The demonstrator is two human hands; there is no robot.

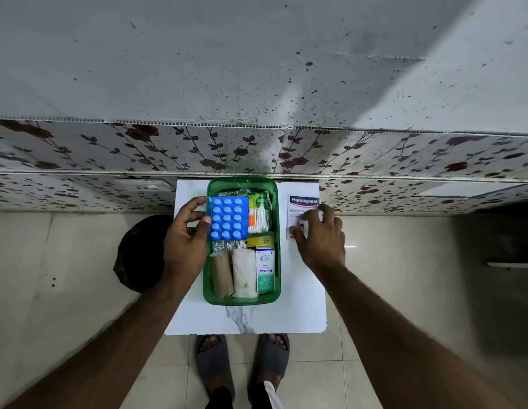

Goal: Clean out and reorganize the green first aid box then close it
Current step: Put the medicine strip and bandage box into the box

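Green box sits open on our table. Left hand pinches the blue pill strip over it; right hand fingers spread on the plaster pack, right of it.

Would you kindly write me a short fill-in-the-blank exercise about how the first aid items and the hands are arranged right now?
1. The left hand holds a blister pack of round tablets whose colour is ____.
2. The right hand rests on the white Hansaplast plaster box, which lies ____ the green plastic first aid box.
3. The number of bandage rolls lying side by side at the near end of the green box is ____.

Missing words: blue; outside; two
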